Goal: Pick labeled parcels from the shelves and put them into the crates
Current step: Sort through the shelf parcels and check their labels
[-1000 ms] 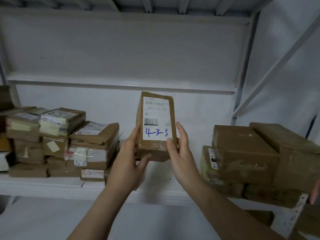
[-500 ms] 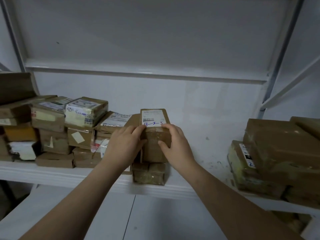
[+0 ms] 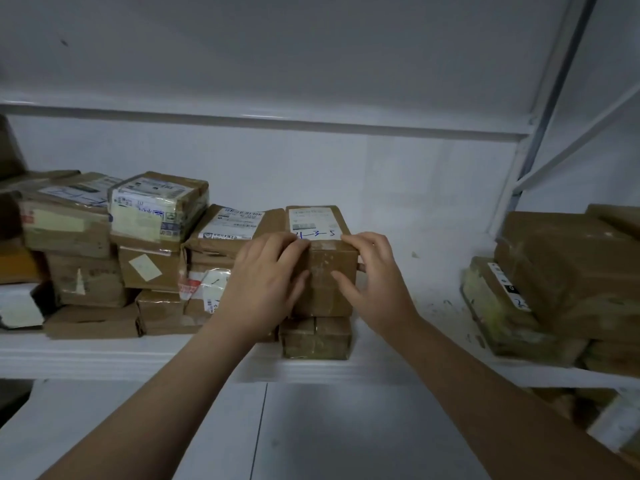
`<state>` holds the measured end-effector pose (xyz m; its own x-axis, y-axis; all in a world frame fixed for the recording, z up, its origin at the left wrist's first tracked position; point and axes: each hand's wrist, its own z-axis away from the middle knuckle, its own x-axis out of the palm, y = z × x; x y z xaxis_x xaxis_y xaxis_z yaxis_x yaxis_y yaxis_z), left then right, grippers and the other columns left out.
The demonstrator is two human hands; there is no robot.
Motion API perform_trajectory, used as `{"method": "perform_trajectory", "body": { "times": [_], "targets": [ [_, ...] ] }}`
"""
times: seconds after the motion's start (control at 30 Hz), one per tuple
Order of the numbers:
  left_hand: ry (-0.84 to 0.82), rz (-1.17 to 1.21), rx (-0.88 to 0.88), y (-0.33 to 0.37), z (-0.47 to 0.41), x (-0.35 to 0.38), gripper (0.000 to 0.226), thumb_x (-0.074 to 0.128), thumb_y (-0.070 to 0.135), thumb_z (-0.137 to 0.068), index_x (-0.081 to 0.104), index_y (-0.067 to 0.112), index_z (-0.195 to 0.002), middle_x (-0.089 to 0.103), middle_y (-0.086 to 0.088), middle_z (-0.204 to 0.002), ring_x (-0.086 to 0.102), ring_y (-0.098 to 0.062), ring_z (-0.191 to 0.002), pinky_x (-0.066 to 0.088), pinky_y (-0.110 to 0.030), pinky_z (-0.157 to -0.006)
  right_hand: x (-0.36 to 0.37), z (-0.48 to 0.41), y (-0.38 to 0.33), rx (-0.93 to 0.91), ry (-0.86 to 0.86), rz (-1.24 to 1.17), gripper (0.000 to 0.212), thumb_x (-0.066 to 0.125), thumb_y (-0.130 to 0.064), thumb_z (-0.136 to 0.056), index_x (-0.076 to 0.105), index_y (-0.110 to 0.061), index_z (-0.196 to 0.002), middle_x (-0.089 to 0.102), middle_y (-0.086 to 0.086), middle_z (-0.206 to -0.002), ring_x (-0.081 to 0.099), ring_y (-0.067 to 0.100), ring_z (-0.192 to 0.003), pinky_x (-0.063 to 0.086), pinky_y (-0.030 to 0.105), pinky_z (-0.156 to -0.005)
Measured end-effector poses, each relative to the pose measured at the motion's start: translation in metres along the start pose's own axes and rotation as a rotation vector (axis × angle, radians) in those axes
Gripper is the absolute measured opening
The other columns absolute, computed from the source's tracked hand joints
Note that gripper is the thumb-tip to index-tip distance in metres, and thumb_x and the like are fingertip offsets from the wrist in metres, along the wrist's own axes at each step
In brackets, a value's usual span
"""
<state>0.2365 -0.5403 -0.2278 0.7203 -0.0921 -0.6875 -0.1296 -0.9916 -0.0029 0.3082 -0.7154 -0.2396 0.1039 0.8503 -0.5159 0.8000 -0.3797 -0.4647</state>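
White wall [image 3: 346, 168] (plain), grey diagonal brace [image 3: 581, 136]

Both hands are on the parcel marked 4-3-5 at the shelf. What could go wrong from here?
1. The labelled parcel, gripped by the left hand and right hand, seems to rest on a smaller parcel near the shelf edge; pulling it could drag that one off.
2. The left hand lies close to the neighbouring stack and may knock it.

A white shelf [image 3: 86, 355] spans mid-frame, bearing a left stack [image 3: 90, 320] of brown parcels, a centre stack [image 3: 315, 337] and a right stack [image 3: 512, 327].
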Motion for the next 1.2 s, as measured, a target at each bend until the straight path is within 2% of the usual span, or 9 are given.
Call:
{"method": "perform_trajectory", "body": {
  "times": [0.13,0.37,0.5,0.57,0.7,0.83,0.9,1.03,1.2],
  "targets": [
    [0.000,0.043,0.044,0.003,-0.009,-0.008,0.042,0.044,0.037,-0.085,0.060,0.014,-0.116,0.060,-0.006,-0.111,0.057,-0.027,-0.101,0.043,-0.038,-0.085,-0.015,0.005,-0.002,-0.014,-0.007,0.078,0.048,0.058,-0.022,-0.084,0.051,-0.014,-0.131,0.045,-0.001,-0.127,0.047,0.003,-0.110,0.049,0.025,-0.091],
    [0.028,0.192,0.182,0.053,-0.043,-0.013,0.042,0.045,0.036,-0.087,0.059,0.015,-0.120,0.060,-0.008,-0.117,0.056,-0.028,-0.107,0.045,-0.041,-0.088,-0.089,0.020,0.010,-0.042,0.092,0.445,0.043,0.058,-0.021,-0.084,0.056,-0.012,-0.126,0.054,0.006,-0.125,0.049,0.014,-0.112,0.039,0.019,-0.090],
    [-0.034,0.311,0.302,0.107,-0.052,0.009,0.044,0.042,0.040,-0.088,0.058,0.017,-0.123,0.059,-0.005,-0.119,0.056,-0.025,-0.109,0.046,-0.039,-0.089,-0.145,0.044,0.028,0.016,0.123,0.600,0.040,0.051,-0.025,-0.086,0.059,-0.008,-0.121,0.058,0.013,-0.121,0.055,0.025,-0.108,0.047,0.036,-0.090],
    [-0.062,0.383,0.327,0.137,-0.051,0.022,0.044,0.042,0.039,-0.087,0.060,0.016,-0.121,0.061,-0.007,-0.117,0.058,-0.027,-0.107,0.049,-0.039,-0.086,-0.173,0.061,0.036,0.066,0.145,0.670,0.039,0.050,-0.026,-0.086,0.060,-0.009,-0.119,0.058,0.012,-0.119,0.053,0.025,-0.109,0.045,0.041,-0.093],
    [-0.075,0.471,0.351,0.191,-0.057,0.048,0.037,0.059,0.030,-0.085,0.060,0.015,-0.119,0.061,-0.008,-0.117,0.059,-0.029,-0.106,0.049,-0.039,-0.085,-0.226,0.093,0.052,0.212,0.203,0.778,0.036,0.060,-0.020,-0.085,0.060,-0.014,-0.120,0.055,0.009,-0.123,0.048,0.025,-0.116,0.034,0.043,-0.102],
    [-0.106,0.563,0.330,0.246,-0.073,0.066,0.051,0.071,0.025,-0.080,0.056,0.012,-0.127,0.056,-0.014,-0.127,0.057,-0.032,-0.110,0.049,-0.040,-0.088,-0.267,0.112,0.068,0.414,0.218,0.798,0.043,0.062,-0.025,-0.088,0.052,-0.019,-0.130,0.045,0.004,-0.133,0.038,0.023,-0.128,0.027,0.044,-0.109],
    [-0.127,0.543,0.333,0.272,-0.086,0.076,0.068,0.070,0.038,-0.081,0.045,0.015,-0.139,0.046,-0.019,-0.140,0.049,-0.036,-0.121,0.044,-0.045,-0.097,-0.280,0.116,0.075,0.480,0.224,0.794,0.047,0.061,-0.028,-0.088,0.048,-0.021,-0.133,0.041,0.003,-0.136,0.035,0.022,-0.130,0.023,0.040,-0.110],
    [-0.296,0.353,0.304,0.304,-0.113,0.093,0.093,0.055,0.064,-0.081,0.005,0.030,-0.152,0.009,-0.013,-0.158,0.013,-0.035,-0.144,0.020,-0.048,-0.116,-0.293,0.119,0.084,0.534,0.216,0.730,0.051,0.060,-0.030,-0.088,0.044,-0.024,-0.136,0.038,0.000,-0.139,0.031,0.018,-0.131,0.020,0.037,-0.112],
    [-0.355,0.451,0.185,0.313,-0.118,0.097,0.078,0.059,0.050,-0.086,0.020,0.028,-0.150,0.018,-0.003,-0.157,0.006,-0.029,-0.146,0.017,-0.044,-0.116,-0.300,0.123,0.094,0.497,0.223,0.619,0.049,0.059,-0.028,-0.090,0.043,-0.025,-0.136,0.043,-0.005,-0.131,0.040,0.011,-0.119,0.028,0.028,-0.104]
  ]
}}
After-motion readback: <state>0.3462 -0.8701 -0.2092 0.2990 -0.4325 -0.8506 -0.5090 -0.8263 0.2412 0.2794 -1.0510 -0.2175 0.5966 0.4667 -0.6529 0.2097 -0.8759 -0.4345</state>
